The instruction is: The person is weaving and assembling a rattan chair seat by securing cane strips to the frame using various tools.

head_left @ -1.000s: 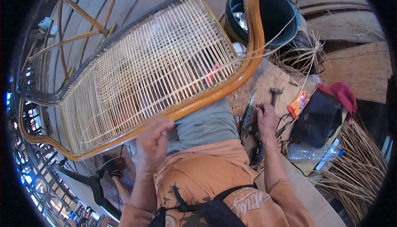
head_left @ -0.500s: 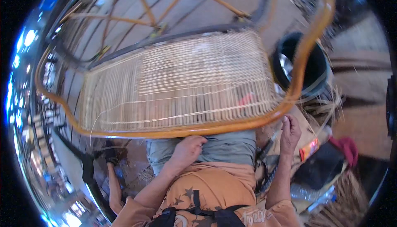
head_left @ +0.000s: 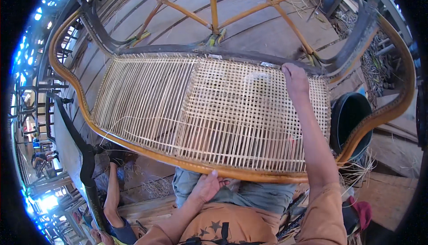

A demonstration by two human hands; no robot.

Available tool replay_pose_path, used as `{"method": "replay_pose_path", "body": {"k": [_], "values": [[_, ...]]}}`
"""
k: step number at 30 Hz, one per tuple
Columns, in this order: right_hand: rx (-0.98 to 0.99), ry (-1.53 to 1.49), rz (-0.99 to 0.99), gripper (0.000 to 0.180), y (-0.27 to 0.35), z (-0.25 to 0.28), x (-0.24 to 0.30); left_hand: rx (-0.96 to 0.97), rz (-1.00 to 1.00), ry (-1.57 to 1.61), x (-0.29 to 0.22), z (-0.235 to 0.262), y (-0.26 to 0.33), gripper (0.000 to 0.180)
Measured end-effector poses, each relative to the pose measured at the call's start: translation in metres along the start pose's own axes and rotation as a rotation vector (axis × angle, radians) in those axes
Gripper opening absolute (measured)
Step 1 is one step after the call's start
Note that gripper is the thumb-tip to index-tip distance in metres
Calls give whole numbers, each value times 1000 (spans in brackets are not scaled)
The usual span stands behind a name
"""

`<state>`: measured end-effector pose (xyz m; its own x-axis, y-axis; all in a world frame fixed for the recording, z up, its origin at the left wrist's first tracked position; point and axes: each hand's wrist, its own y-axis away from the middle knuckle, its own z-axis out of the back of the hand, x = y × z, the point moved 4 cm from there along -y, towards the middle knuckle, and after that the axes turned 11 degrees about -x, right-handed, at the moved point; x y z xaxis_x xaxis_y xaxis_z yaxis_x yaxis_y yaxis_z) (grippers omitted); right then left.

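Observation:
In front of me lies a curved rattan seat frame [head_left: 249,175] with a woven cane panel [head_left: 223,93] inside it. The panel's right part is an open grid; on the left, mostly long parallel strands show. My right hand [head_left: 295,79] is closed at the panel's far edge, by the dark back rail [head_left: 174,49]; whatever its fingers pinch is hidden. Against the near rail, my left hand [head_left: 208,187] has its thumb on the wood and its fingers curled beneath. A loose strand [head_left: 133,119] arcs over the left part of the panel.
A dark green bucket [head_left: 350,120] stands beside the frame's right end. Crossed rattan struts [head_left: 214,4] rise beyond the back rail. Cane scraps [head_left: 359,167] lie at right, near a dark red cloth [head_left: 363,211]. Another person's leg [head_left: 112,196] shows at lower left.
My right hand has gone from beside the near right corner to the panel's far edge. My left hand has come up against the near rail. The frame sits lower and further right in view.

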<state>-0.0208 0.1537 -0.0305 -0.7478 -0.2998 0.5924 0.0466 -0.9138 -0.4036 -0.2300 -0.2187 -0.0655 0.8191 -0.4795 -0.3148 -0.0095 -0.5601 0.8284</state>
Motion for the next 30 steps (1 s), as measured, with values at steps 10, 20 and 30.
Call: {"method": "replay_pose_path", "body": {"k": [10, 20, 30], "values": [[219, -14, 263, 14, -34, -139, 62, 10, 50, -67, -4, -1, -3, 42], [560, 427, 282, 16, -37, -211, 106, -44, 96, -117, -8, -5, 0, 42], [420, 318, 464, 13, -23, -211, 108, -217, 39, -291, -8, 5, 3, 37]]}}
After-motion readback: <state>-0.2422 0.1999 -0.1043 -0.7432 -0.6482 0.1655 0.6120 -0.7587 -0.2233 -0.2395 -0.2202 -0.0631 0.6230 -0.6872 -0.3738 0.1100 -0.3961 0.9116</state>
